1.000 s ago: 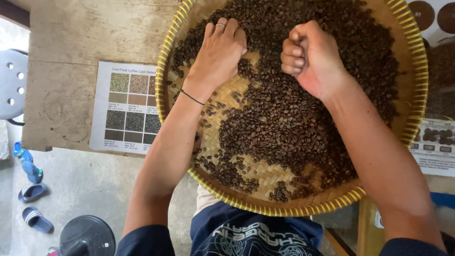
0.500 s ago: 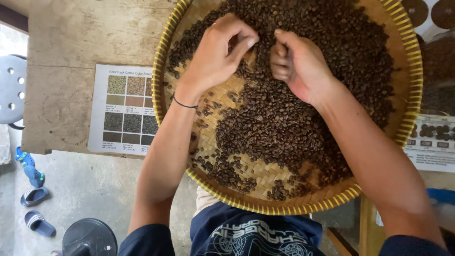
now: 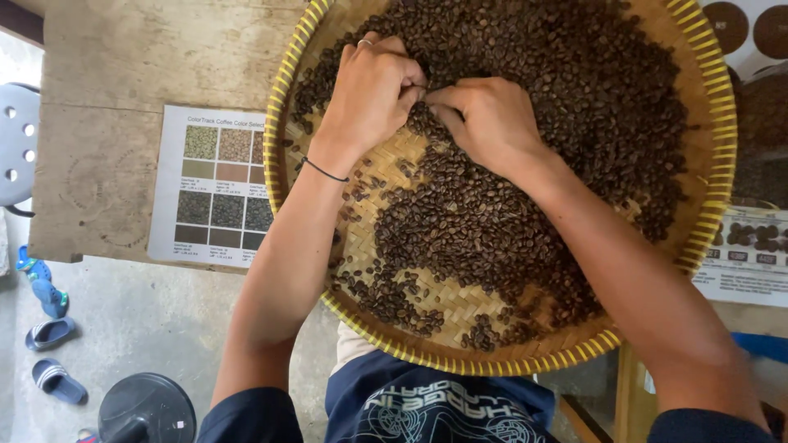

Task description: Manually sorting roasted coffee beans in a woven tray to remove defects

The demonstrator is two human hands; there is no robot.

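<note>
A wide woven bamboo tray (image 3: pixel 460 362) with a yellow rim lies in front of me, holding a large spread of dark roasted coffee beans (image 3: pixel 509 221). My left hand (image 3: pixel 373 94), with a ring and a thin black wristband, rests knuckles-up on the beans at the tray's upper left, fingers curled. My right hand (image 3: pixel 486 121) lies palm-down beside it. The fingertips of both hands meet and pinch at beans in the same spot. Bare weave shows at the tray's lower left.
A printed sheet of colour swatches (image 3: pixel 209 184) lies on the worn wooden table (image 3: pixel 123 66) left of the tray. Another printed sheet (image 3: pixel 751 258) sits at the right edge. Below on the concrete floor are sandals (image 3: pixel 49 332), a grey stool (image 3: pixel 16 148) and a black round object (image 3: pixel 148 410).
My right hand went from a raised fist to lying palm-down on the beans, moving left toward my left hand. My left hand's fingers curled in until both hands' fingertips met.
</note>
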